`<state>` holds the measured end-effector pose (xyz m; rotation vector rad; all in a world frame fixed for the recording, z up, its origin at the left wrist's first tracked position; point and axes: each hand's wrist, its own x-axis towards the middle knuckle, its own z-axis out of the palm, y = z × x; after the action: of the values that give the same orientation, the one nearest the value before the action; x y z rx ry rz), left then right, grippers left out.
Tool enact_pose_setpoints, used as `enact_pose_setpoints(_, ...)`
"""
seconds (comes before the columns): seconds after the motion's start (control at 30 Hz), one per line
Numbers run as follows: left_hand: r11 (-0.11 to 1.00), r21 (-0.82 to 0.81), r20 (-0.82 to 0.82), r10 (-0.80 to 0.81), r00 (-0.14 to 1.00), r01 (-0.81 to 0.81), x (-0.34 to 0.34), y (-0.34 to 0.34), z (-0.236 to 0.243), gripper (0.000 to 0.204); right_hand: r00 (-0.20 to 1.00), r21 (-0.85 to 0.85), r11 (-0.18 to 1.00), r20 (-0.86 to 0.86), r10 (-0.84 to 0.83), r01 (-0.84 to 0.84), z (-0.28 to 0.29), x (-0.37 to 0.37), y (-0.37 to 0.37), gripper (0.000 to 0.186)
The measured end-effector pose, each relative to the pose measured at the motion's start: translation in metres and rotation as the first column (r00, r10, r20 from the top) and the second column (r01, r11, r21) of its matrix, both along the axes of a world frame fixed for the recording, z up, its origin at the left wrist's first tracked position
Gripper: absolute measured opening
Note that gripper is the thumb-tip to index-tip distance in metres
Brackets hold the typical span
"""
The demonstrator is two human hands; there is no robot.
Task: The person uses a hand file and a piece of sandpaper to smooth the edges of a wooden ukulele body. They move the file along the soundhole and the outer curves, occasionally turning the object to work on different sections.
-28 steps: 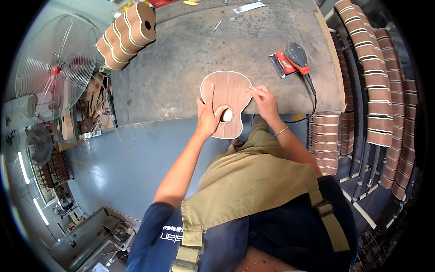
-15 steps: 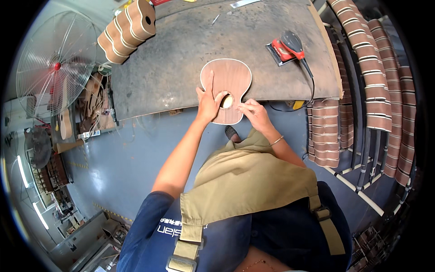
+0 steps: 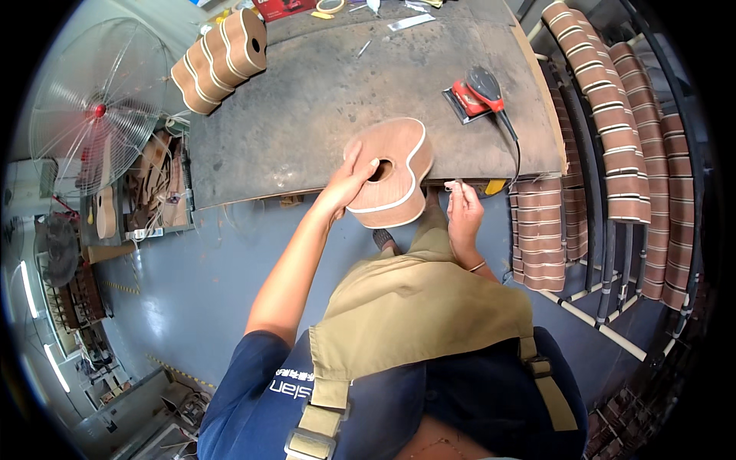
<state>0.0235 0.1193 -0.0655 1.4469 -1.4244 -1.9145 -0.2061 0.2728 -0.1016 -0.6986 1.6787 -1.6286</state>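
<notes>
Some of the soundhole (image 3: 384, 170) was hidden by the left hand (image 3: 346, 184), which gripped the tilted wooden instrument body (image 3: 400, 144) at the near edge of the surface (image 3: 307, 100), its back unseen. The right hand (image 3: 464, 218), apart from it, pinched a pale object (image 3: 450, 185) too small to identify.

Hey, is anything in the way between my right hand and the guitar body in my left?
Nothing visible. An open gap separates your right hand from the guitar body in your left hand; the sander sits farther back on the bench, outside that gap.
</notes>
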Motion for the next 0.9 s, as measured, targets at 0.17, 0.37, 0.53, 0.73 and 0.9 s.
enact_pose_setpoints(0.17,0.935,0.351,-0.225,0.142,0.964,-0.056,-0.009,0.014,0.078,0.086,0.943,-0.321,0.947,-0.317,-0.098,-0.009,0.056,0.024,-0.058,0.011)
enact_pose_setpoints(0.37,0.775,-0.611,0.298,0.04,0.954,0.158,-0.017,0.016,0.089,0.142,0.961,-0.294,0.95,-0.277,0.021,-0.105,0.08,0.019,-0.139,0.01)
enact_pose_setpoints(0.53,0.671,-0.741,0.22,0.21,0.953,0.023,-0.022,-0.039,0.095,0.088,0.917,-0.18,0.91,-0.214,0.336,-0.375,0.092,0.0,-0.167,0.009)
enact_pose_setpoints(0.73,0.954,-0.296,0.133,0.089,0.987,-0.046,0.003,-0.132,0.065,0.073,0.13,0.288,0.243,-0.362,0.923,-0.926,0.103,-0.069,-0.144,0.034)
enact_pose_setpoints(0.9,0.757,-0.578,0.605,0.147,0.782,0.305,-0.021,-0.155,-0.014,0.057,0.296,0.359,0.4,-0.312,0.903,-0.843,0.086,-0.086,-0.187,0.03)
